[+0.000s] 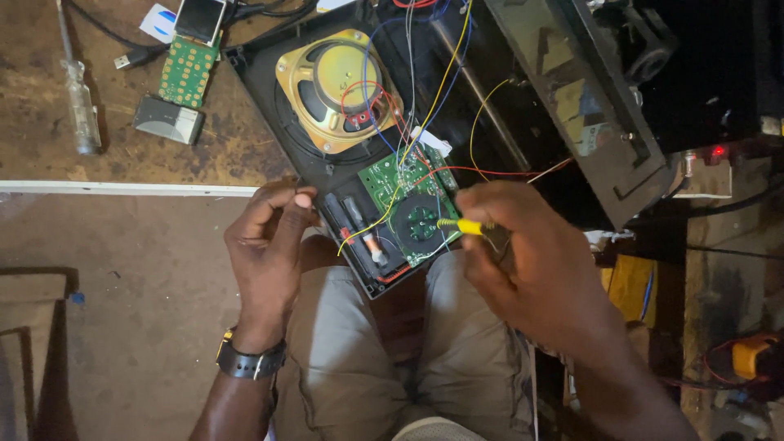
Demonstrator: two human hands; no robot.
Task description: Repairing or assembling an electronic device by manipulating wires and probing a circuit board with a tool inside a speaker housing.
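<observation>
A person seated at a cluttered wooden workbench (49, 155) works on an opened black radio casing (314, 175), which lies half on the bench edge and half over the lap. The casing's long axis runs diagonally, from the upper left of the view down toward the person's knees. Its gold-rimmed round speaker (335, 90) faces up at the far end, and a green circuit board (408, 200) sits at the near end, with red, blue, yellow and white wires (408, 90) looping above it.

The left hand (269, 249) grips the near left edge of the casing, fingers curled closed over the rim. The right hand (523, 261) pinches a yellow-handled probe (461, 225) between thumb and fingertips; the tool lies roughly level, its tip pointing left onto the circuit board. A dark wristwatch (249, 359) circles the left wrist.

On the bench beyond lie a clear-handled screwdriver (80, 102), standing lengthwise away from the person, a stripped phone board with keypad contacts (189, 61), and a small grey battery (167, 121).
</observation>
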